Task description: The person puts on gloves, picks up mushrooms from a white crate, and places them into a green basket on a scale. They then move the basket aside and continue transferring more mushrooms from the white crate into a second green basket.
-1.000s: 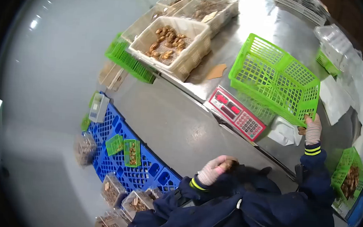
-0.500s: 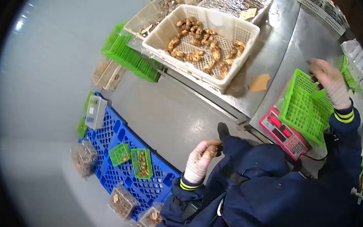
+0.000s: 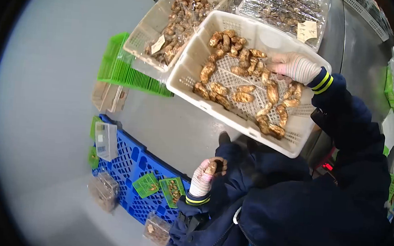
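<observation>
A white plastic crate (image 3: 277, 39) holds several brown and cream mushrooms (image 3: 244, 97), scattered over its mesh bottom. My right hand (image 3: 296, 67), in a pale striped wrist covering, reaches over the crate's right side. Its fingers stretch toward the mushrooms near the middle; the fingertips are partly hidden, and no held thing shows there. Low in front of my body, away from the crate, my left hand (image 3: 203, 176) curls closed round a small brown mushroom (image 3: 211, 167).
Another crate of film-covered mushrooms (image 3: 179, 27) and a wrapped tray (image 3: 280, 11) with a paper label stand behind. Stacked green baskets (image 3: 116, 65) are at the left. A blue pallet (image 3: 132, 182) carries small green baskets (image 3: 146, 185). A red scale display (image 3: 327, 166) peeks out by my right sleeve.
My right hand has moved from the green basket on the red scale to the mushroom crate. The view has shifted, with the crate now nearer. My left hand still holds the mushroom.
</observation>
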A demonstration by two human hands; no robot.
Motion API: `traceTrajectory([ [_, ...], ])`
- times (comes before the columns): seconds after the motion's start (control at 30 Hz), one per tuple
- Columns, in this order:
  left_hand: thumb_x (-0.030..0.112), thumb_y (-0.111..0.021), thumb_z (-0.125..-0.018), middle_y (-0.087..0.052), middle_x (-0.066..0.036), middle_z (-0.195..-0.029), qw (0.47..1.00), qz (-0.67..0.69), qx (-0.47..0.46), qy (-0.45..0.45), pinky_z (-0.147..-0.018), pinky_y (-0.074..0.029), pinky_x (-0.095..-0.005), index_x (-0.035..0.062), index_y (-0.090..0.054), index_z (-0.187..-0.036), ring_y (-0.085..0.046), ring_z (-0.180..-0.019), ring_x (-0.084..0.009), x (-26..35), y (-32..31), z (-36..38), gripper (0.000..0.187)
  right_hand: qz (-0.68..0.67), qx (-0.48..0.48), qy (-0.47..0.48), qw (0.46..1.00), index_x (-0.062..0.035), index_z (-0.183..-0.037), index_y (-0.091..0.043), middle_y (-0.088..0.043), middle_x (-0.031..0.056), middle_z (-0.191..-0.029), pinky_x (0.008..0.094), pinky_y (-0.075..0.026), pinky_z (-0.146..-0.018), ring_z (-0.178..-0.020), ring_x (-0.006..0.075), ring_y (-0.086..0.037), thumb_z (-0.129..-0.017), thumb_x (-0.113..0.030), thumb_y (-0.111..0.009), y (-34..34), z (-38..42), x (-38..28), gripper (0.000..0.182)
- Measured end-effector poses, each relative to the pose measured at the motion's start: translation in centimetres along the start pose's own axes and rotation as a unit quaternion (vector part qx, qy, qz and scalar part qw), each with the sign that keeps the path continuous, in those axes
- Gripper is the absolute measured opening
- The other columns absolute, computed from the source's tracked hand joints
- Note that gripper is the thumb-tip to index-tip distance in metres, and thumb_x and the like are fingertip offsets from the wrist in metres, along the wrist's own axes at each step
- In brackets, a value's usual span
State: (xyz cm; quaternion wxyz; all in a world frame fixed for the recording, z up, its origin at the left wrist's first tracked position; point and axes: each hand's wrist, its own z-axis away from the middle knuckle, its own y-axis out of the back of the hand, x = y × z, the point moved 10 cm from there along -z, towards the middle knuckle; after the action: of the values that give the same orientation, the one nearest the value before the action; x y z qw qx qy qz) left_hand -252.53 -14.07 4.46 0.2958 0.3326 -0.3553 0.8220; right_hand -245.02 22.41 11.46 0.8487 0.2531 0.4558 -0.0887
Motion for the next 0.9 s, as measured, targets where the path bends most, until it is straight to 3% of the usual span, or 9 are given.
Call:
traceTrajectory([
  [0.1, 0.042, -0.062, -0.087, -0.063, -0.014, -0.102, 0.995, -0.074, -0.068, 0.024, -0.084, -0.050, -0.0355, -0.0031, -0.057, -0.110, -0.061, -0.091, -0.0209, 5.4, 0.5, -5.5, 0.051, -0.037, 0.006, -0.092, 0.995, -0.0088, -0.112, -0.063, -0.045, -0.0040, -0.062, 0.0218, -0.033, -0.049, -0.054, 0.0062, -0.041, -0.090, -0.023, -0.059, -0.5, -3.9, 2.1, 0.027],
  [0.13, 0.032, -0.056, -0.094, -0.063, -0.010, -0.099, 0.993, -0.085, -0.088, 0.006, -0.078, -0.049, -0.0266, -0.0028, -0.059, -0.110, -0.059, -0.085, -0.0134, 7.7, 0.4, -7.5, 0.039, 0.037, 0.014, -0.108, 0.993, -0.0068, -0.107, -0.065, -0.063, 0.0069, -0.075, 0.0302, -0.048, -0.058, -0.068, 0.0148, -0.058, -0.086, -0.029, -0.059, -0.1, -5.4, 2.7, 0.031],
  [0.27, 0.021, -0.054, -0.095, -0.064, -0.008, -0.097, 0.967, -0.214, -0.136, -0.016, -0.073, -0.049, -0.0255, -0.0038, -0.059, -0.110, -0.059, -0.084, -0.0124, 15.4, 1.4, -15.1, 0.030, 0.141, 0.156, -0.135, 0.968, -0.0039, -0.097, -0.066, -0.062, 0.0108, -0.072, 0.0347, -0.048, -0.067, -0.067, 0.0210, -0.058, -0.083, -0.027, -0.059, 1.7, -8.8, 3.8, 0.028],
  [0.33, 0.021, -0.060, -0.091, -0.064, -0.010, -0.091, 0.929, -0.334, -0.124, -0.098, -0.069, -0.050, -0.0271, -0.0015, -0.059, -0.110, -0.060, -0.079, -0.0148, 18.0, 1.2, -19.1, 0.030, 0.234, 0.209, -0.059, 0.948, -0.0002, -0.100, -0.064, -0.064, 0.0167, -0.078, 0.0360, -0.048, -0.074, -0.073, 0.0276, -0.060, -0.086, -0.037, -0.059, 0.7, -12.4, 6.2, 0.040],
  [0.43, 0.028, -0.068, -0.081, -0.063, -0.021, -0.092, 0.672, -0.707, -0.120, -0.187, -0.070, -0.050, -0.0423, 0.0063, -0.054, -0.114, -0.063, -0.080, -0.0347, 19.7, -3.1, -24.5, 0.042, 0.166, 0.241, -0.166, 0.942, -0.0023, -0.126, -0.048, -0.062, 0.0236, -0.107, 0.0399, -0.046, -0.089, -0.105, 0.0366, -0.059, -0.082, -0.044, -0.061, -2.8, -14.4, 4.8, 0.062],
  [0.57, 0.023, -0.056, -0.087, -0.066, -0.017, -0.094, 0.465, -0.878, -0.106, -0.042, -0.076, -0.053, -0.0398, -0.0034, -0.043, -0.119, -0.066, -0.089, -0.0306, 11.1, -3.1, -35.0, 0.043, 0.233, 0.269, -0.233, 0.905, -0.0068, -0.124, -0.047, -0.061, 0.0221, -0.111, 0.0413, -0.047, -0.088, -0.104, 0.0342, -0.059, -0.076, -0.036, -0.068, -4.3, -15.7, 4.9, 0.060],
  [0.7, 0.020, -0.048, -0.091, -0.061, -0.022, -0.106, 0.463, -0.884, -0.054, -0.030, -0.063, -0.054, -0.0492, 0.0040, -0.040, -0.131, -0.065, -0.090, -0.0305, 8.0, -1.6, -38.9, 0.044, 0.072, 0.303, -0.172, 0.935, -0.0013, -0.108, -0.059, -0.064, 0.0204, -0.099, 0.0376, -0.048, -0.083, -0.094, 0.0329, -0.062, -0.071, -0.033, -0.070, -1.3, -11.1, 5.0, 0.050],
  [0.8, 0.019, -0.043, -0.093, -0.060, -0.023, -0.104, 0.420, -0.903, -0.050, -0.071, -0.059, -0.054, -0.0480, 0.0037, -0.042, -0.125, -0.065, -0.087, -0.0313, 7.5, -2.1, -39.4, 0.036, 0.215, 0.263, -0.107, 0.935, -0.0041, -0.112, -0.059, -0.063, 0.0184, -0.102, 0.0379, -0.049, -0.083, -0.096, 0.0329, -0.061, -0.071, -0.027, -0.068, -3.2, -12.6, 4.9, 0.047],
  [0.9, 0.017, -0.043, -0.092, -0.062, -0.017, -0.096, 0.414, -0.904, -0.051, -0.092, -0.060, -0.055, -0.0417, 0.0049, -0.048, -0.117, -0.066, -0.081, -0.0266, 8.7, -2.6, -38.4, 0.028, 0.340, 0.119, -0.160, 0.919, -0.0062, -0.101, -0.061, -0.064, 0.0182, -0.097, 0.0428, -0.051, -0.078, -0.093, 0.0345, -0.062, -0.069, -0.022, -0.069, -9.4, -16.0, 4.7, 0.037],
])
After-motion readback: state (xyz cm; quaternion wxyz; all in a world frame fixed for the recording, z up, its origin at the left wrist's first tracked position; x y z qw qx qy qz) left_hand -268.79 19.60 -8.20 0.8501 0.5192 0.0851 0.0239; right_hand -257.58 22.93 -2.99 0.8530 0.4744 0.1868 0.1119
